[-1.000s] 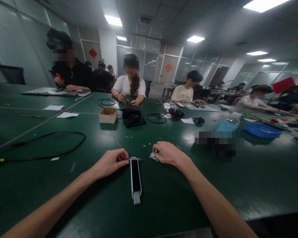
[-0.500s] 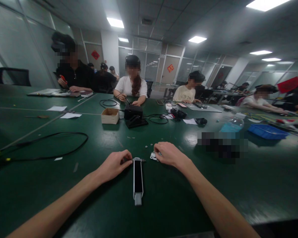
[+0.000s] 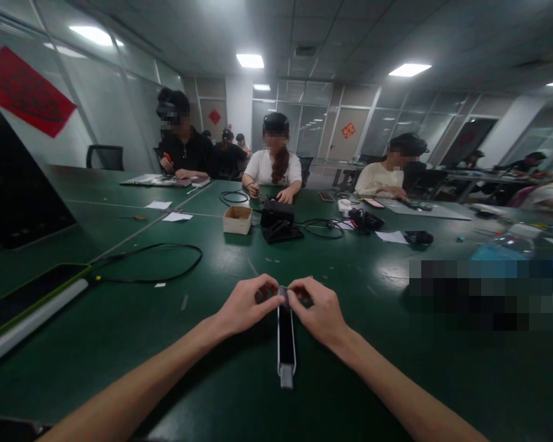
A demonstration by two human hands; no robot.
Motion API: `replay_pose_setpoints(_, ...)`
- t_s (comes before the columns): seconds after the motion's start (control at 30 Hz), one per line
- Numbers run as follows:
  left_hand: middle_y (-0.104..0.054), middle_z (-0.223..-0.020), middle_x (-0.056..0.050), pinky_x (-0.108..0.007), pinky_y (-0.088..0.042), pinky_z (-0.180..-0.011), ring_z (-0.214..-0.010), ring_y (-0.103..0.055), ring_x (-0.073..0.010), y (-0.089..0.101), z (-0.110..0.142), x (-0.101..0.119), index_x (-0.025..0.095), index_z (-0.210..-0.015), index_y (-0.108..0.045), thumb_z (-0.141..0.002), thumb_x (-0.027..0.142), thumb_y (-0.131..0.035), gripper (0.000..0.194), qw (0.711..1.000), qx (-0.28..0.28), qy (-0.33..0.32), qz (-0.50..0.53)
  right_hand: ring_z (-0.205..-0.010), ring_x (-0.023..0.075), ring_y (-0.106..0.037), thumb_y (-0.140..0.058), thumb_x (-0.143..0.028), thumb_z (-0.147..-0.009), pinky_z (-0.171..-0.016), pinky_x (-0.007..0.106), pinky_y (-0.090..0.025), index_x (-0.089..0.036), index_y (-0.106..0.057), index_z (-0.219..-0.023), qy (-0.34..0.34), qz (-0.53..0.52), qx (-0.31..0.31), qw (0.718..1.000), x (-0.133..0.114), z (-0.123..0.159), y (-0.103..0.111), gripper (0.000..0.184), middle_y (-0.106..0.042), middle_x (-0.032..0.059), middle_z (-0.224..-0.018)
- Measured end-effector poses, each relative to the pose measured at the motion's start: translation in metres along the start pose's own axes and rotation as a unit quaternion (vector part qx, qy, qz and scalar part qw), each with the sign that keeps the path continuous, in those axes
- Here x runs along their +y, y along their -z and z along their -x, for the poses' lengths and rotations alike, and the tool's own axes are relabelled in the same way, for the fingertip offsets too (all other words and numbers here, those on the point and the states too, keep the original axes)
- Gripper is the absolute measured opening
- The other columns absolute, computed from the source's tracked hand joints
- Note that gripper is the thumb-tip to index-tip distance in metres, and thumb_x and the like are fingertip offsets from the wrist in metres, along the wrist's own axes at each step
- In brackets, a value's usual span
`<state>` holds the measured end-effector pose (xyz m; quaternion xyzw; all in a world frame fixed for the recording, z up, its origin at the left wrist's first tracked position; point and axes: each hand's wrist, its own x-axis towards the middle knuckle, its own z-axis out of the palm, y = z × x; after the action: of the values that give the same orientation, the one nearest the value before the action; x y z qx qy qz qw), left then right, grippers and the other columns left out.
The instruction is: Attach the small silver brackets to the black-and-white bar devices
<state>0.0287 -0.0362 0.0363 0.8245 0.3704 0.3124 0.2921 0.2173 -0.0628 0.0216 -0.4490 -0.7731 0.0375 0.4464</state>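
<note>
A long, narrow bar with white edges, a black middle and a grey block at its near end lies on the green table, pointing away from me. At its far end my left hand is closed, thumb and forefinger pinching there. My right hand meets it from the other side with its fingers also in a pinch. Between the fingertips a small grey piece shows at the bar's far end. My fingers partly hide it, so how it sits on the bar is unclear. Tiny rings lie just beyond my right hand.
A phone with a green edge and a black cable lie to the left. Ahead stand a small open box and a black device, with a co-worker behind them. A bottle is at the right.
My right hand has moved left to the bar's far end, beside my left hand. The small metal plate with holes is no longer visible by itself. The camera view has turned left.
</note>
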Motion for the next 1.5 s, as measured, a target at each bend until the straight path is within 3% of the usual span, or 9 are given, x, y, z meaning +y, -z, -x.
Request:
replay_pose_setpoints(0.13, -0.067, -0.085, -0.003, -0.024, -0.049, -0.066, -0.074, -0.063, -0.0151, 0.003, -0.003, 0.0, 0.015, -0.092, -0.061, -0.085, 0.032, -0.052, 0.021, 0.995, 0.016, 0.029, 0.093, -0.065, 0.0126, -0.056, -0.053, -0.021, -0.085, -0.059, 0.024, -0.046, -0.016, -0.059, -0.082, 0.047, -0.017, -0.026, 0.998, -0.003, -0.002, 0.004, 0.009, -0.062, 0.003, -0.073)
replay_pose_setpoints(0.27, -0.069, -0.083, -0.003, -0.024, -0.049, -0.067, -0.072, -0.063, -0.0153, 0.015, -0.008, -0.015, 0.015, -0.091, -0.065, -0.085, 0.029, -0.047, 0.024, 0.997, -0.001, 0.068, 0.026, -0.072, 0.0147, -0.057, -0.048, -0.021, -0.089, -0.067, 0.029, -0.046, -0.015, -0.06, -0.085, 0.102, 0.048, -0.119, 0.986, 0.015, -0.008, 0.024, 0.014, -0.063, 0.0059, -0.079)
replay_pose_setpoints(0.43, -0.071, -0.084, -0.002, -0.024, -0.048, -0.066, -0.074, -0.065, -0.0163, 0.016, -0.009, -0.027, 0.017, -0.093, -0.066, -0.082, 0.026, -0.05, 0.022, 0.99, -0.054, 0.109, -0.076, -0.081, 0.018, -0.056, -0.052, -0.028, -0.086, -0.076, 0.035, -0.045, -0.016, -0.063, -0.092, 0.026, 0.136, -0.284, 0.949, 0.029, -0.011, 0.041, 0.017, -0.062, 0.0071, -0.089)
replay_pose_setpoints(0.57, -0.072, -0.085, -0.002, -0.023, -0.049, -0.066, -0.075, -0.066, -0.0161, 0.01, -0.006, -0.028, 0.017, -0.092, -0.065, -0.082, 0.024, -0.05, 0.02, 0.99, -0.063, 0.097, -0.075, -0.086, 0.0183, -0.057, -0.05, -0.032, -0.087, -0.079, 0.035, -0.046, -0.018, -0.064, -0.096, -0.011, 0.115, -0.344, 0.932, 0.025, -0.01, 0.037, 0.022, -0.062, 0.0067, -0.094)
replay_pose_setpoints(0.77, -0.072, -0.084, -0.003, -0.024, -0.049, -0.067, -0.075, -0.066, -0.0169, 0.008, -0.006, -0.027, 0.016, -0.089, -0.067, -0.082, 0.025, -0.05, 0.02, 0.989, -0.058, 0.095, -0.094, -0.086, 0.0181, -0.057, -0.049, -0.031, -0.089, -0.078, 0.034, -0.046, -0.017, -0.064, -0.095, -0.016, 0.104, -0.343, 0.933, 0.023, -0.01, 0.028, 0.022, -0.063, 0.0065, -0.095)
replay_pose_setpoints(1.3, -0.073, -0.084, -0.004, -0.023, -0.049, -0.067, -0.076, -0.068, -0.0173, 0.01, -0.006, -0.025, 0.016, -0.088, -0.068, -0.081, 0.025, -0.052, 0.02, 0.984, -0.077, 0.126, -0.098, -0.089, 0.0176, -0.057, -0.047, -0.03, -0.092, -0.08, 0.033, -0.046, -0.018, -0.065, -0.098, -0.031, 0.093, -0.365, 0.926, 0.025, -0.01, 0.03, 0.023, -0.063, 0.0068, -0.097)
replay_pose_setpoints(1.5, -0.073, -0.083, -0.005, -0.025, -0.049, -0.066, -0.075, -0.068, -0.0182, 0.006, -0.005, -0.016, 0.014, -0.088, -0.068, -0.082, 0.023, -0.051, 0.021, 0.985, -0.055, 0.133, -0.098, -0.088, 0.0176, -0.057, -0.048, -0.026, -0.091, -0.08, 0.033, -0.046, -0.017, -0.065, -0.096, -0.022, 0.084, -0.356, 0.93, 0.027, -0.009, 0.029, 0.02, -0.063, 0.006, -0.095)
